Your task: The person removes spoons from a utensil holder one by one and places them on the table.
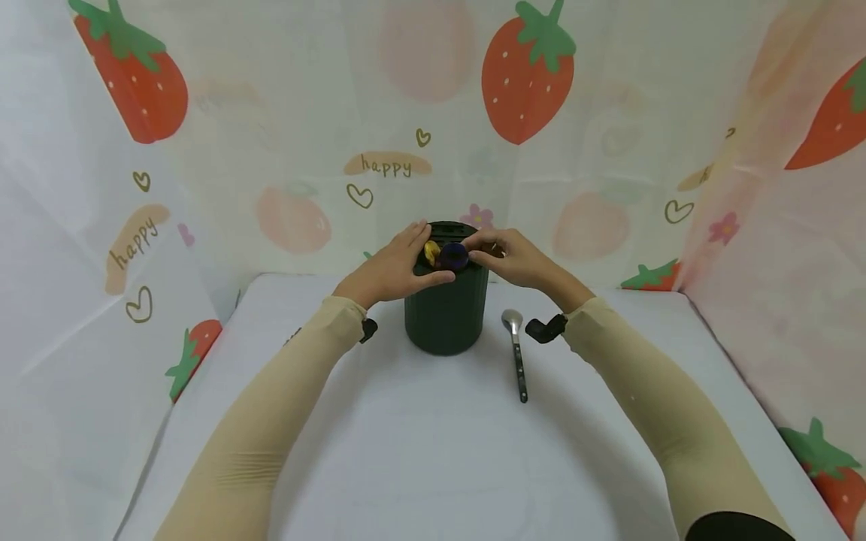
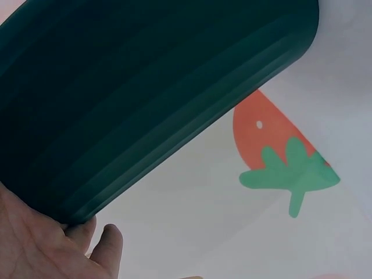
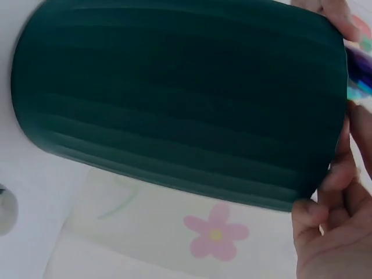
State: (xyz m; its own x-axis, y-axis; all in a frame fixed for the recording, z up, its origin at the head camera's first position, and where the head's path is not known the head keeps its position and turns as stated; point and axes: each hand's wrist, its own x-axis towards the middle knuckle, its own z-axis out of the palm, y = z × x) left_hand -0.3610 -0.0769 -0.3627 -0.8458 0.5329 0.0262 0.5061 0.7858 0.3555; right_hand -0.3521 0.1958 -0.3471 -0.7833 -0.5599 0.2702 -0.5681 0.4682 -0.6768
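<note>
A dark green, ribbed cutlery holder (image 1: 444, 319) with a slotted top stands upright at the table's far side. My left hand (image 1: 395, 263) grips its upper left side, thumb along the front and fingers toward the back. Above the slots show a gold rounded head (image 1: 431, 253) and a shiny dark blue one (image 1: 454, 257), each like a spoon's bowl; any handles are hidden. With thumb and index finger, my right hand (image 1: 510, 258) pinches the right edge of the blue spoon. In the right wrist view, its other fingers (image 3: 311, 214) lie against the holder's rim.
A metal spoon (image 1: 517, 353) with a dark handle lies on the white table (image 1: 419, 451), right of the holder. Behind it stands a backdrop (image 1: 304, 128) printed with strawberries; similar printed sheets flank the table.
</note>
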